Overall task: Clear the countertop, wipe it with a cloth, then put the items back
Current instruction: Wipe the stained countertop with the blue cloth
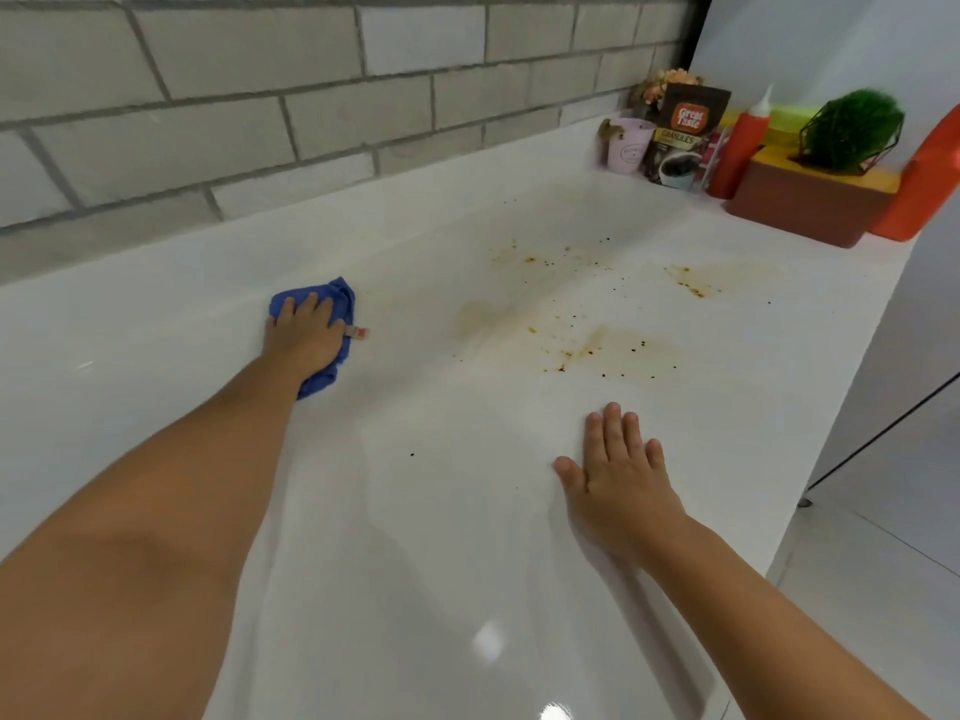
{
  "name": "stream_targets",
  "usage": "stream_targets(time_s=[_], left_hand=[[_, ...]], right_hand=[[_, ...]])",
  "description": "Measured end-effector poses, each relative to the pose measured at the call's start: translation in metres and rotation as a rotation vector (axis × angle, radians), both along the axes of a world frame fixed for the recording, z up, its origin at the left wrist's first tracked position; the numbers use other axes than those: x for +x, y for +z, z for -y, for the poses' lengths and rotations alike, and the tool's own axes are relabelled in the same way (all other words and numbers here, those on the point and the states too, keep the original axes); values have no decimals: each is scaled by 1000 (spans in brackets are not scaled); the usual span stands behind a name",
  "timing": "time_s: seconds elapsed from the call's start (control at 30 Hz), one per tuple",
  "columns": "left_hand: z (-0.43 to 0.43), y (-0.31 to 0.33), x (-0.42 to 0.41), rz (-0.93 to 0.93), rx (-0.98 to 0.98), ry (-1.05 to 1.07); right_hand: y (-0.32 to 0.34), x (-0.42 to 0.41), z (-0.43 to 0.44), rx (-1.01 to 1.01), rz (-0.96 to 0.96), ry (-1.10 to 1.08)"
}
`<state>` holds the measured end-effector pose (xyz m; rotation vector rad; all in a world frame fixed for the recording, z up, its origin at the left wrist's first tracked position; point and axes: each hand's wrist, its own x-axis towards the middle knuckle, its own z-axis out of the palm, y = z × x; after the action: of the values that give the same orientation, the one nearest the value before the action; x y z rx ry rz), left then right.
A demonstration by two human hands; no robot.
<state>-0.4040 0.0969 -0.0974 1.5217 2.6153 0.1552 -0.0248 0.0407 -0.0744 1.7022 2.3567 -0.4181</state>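
A blue cloth (340, 296) lies bunched on the white countertop (415, 537) at the middle left. My left hand (304, 335) presses flat on top of it, fingers straight. My right hand (621, 478) rests palm down on the bare counter near the front edge, fingers spread and holding nothing. Brown stains and dark specks (597, 350) mark the counter between and beyond the hands. The cleared items stand grouped at the far right corner: a pink cup (628, 145), a coffee granules pouch (683, 135), a red squeeze bottle (743, 142).
A brown and yellow box (810, 202) holds a green plant in a wire frame (852, 127). A red container (930, 184) stands at the far right. A grey brick wall (260, 96) backs the counter. The counter's right edge drops to a pale floor (883, 589).
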Motion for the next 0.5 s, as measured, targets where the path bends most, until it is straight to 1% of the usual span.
stream_targets(time_s=[0.17,0.23,0.27,0.3,0.37,0.43,0.5], left_hand=[[23,13,94,19,89,-302],[49,14,113,109,148,-410],[63,16,111,160,193,-425],[74,18,98,187,230,-403],[86,21,59,167,266,-257],[92,24,31,154,214,-90],[94,22,34,127,167,-30]], right_hand=[[3,3,-2,-1,-6,34],[6,4,-3,-12,-5,39],[7,4,-3,-24,-7,39],[9,5,-3,-35,-11,43],[12,7,-6,-57,-33,50],[17,11,-10,-88,-73,59],[23,16,-12,-118,-122,79]])
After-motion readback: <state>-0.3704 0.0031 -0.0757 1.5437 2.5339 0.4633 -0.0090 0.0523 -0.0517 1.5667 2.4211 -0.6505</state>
